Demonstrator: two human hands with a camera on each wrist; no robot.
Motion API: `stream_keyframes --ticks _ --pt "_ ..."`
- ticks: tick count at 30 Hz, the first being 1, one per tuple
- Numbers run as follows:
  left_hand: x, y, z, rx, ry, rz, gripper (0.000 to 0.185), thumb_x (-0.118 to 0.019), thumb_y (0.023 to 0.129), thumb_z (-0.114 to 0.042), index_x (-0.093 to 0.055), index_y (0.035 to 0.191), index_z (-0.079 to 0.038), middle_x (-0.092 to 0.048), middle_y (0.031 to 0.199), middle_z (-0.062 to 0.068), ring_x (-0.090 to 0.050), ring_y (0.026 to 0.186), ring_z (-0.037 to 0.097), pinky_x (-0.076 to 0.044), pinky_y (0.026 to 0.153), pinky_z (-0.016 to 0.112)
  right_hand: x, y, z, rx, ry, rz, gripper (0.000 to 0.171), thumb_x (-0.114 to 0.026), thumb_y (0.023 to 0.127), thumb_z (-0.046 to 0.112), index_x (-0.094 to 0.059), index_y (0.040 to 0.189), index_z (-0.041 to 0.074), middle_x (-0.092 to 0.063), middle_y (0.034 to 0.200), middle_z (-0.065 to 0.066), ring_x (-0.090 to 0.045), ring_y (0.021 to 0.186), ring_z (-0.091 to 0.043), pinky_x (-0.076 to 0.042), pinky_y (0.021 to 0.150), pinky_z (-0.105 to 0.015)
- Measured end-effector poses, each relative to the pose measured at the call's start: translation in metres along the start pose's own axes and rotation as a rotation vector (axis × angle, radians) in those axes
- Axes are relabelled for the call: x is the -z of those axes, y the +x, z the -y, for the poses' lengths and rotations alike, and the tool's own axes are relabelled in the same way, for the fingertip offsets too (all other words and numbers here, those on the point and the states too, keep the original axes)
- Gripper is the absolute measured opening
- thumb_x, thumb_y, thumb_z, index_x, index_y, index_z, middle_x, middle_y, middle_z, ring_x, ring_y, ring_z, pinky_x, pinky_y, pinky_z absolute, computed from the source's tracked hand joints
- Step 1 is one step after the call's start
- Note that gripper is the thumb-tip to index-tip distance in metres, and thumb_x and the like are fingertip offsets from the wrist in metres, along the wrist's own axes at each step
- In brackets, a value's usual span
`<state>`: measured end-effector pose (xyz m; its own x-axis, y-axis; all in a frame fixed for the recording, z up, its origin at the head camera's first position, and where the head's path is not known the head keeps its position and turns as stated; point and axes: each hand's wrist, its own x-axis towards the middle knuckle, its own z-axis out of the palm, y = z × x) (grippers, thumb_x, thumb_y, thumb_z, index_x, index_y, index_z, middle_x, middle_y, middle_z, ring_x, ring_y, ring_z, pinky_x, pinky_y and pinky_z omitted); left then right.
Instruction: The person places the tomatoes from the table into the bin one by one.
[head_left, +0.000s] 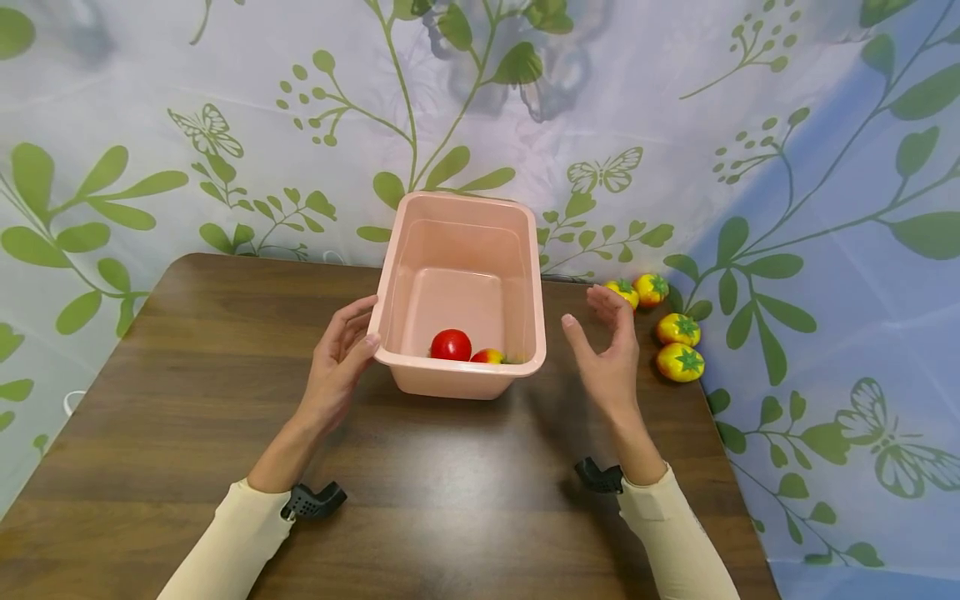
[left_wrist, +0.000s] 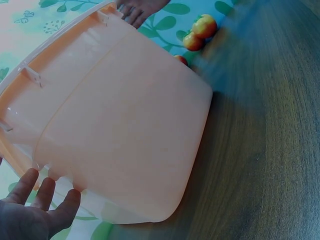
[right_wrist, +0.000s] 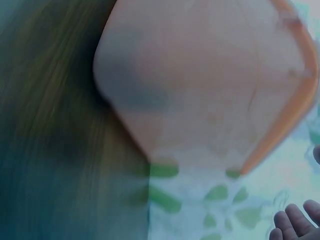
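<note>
Pink plastic bin (head_left: 463, 292) stands upright on the dark wooden worktop (head_left: 187, 400), toward the far edge, against the leaf-print backdrop (head_left: 675, 125). Left hand (head_left: 339, 350) at the bin's near-left corner, fingers straight and loose, tips touching or just off the rim; gripping nothing. Right hand (head_left: 609, 350) held apart from the bin's right wall, fingers relaxed and spread, empty. Inside the bin, at the near wall: one red tomato (head_left: 451, 344) and a second red-yellow one (head_left: 487, 357), partly hidden by the rim. Four yellow-orange tomatoes (head_left: 678, 329) lie on the worktop right of the bin, just beyond the right hand. Judged progress: two in, four left out, so under half done. Left wrist view shows the bin's outer wall (left_wrist: 125, 120) close up with the fingers (left_wrist: 47, 200) below it, not clasping; contents hidden there. Right wrist view is blurred: bin wall and fingertips (right_wrist: 295, 222) only.
</note>
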<state>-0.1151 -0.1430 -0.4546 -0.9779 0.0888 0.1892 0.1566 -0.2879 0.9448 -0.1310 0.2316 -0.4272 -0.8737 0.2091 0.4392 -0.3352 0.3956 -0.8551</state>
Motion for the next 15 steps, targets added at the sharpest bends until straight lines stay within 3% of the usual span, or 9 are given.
stream_keyframes --ticks 7,15 --pt "-0.001 0.000 0.000 0.004 0.009 -0.006 0.055 -0.058 0.108 -0.003 -0.045 0.161 -0.010 -0.052 0.156 0.024 -0.059 0.140 0.033 -0.062 0.104 0.034 0.034 0.007 -0.027 -0.081 -0.064 -0.138 0.059 -0.080 0.097 0.019 -0.054 0.149 0.008 -0.061 0.148 -0.009 -0.056 0.143 -0.025 -0.039 0.124 -0.032" --pt "-0.001 0.000 0.000 0.007 0.005 -0.005 0.055 -0.058 0.108 -0.003 -0.045 0.161 -0.011 -0.052 0.156 0.025 -0.059 0.140 0.036 -0.062 0.104 0.034 0.074 0.012 -0.059 -0.205 -0.134 -0.271 0.063 -0.084 0.094 0.026 -0.055 0.147 0.009 -0.059 0.147 -0.009 -0.054 0.141 -0.023 -0.038 0.123 -0.036"
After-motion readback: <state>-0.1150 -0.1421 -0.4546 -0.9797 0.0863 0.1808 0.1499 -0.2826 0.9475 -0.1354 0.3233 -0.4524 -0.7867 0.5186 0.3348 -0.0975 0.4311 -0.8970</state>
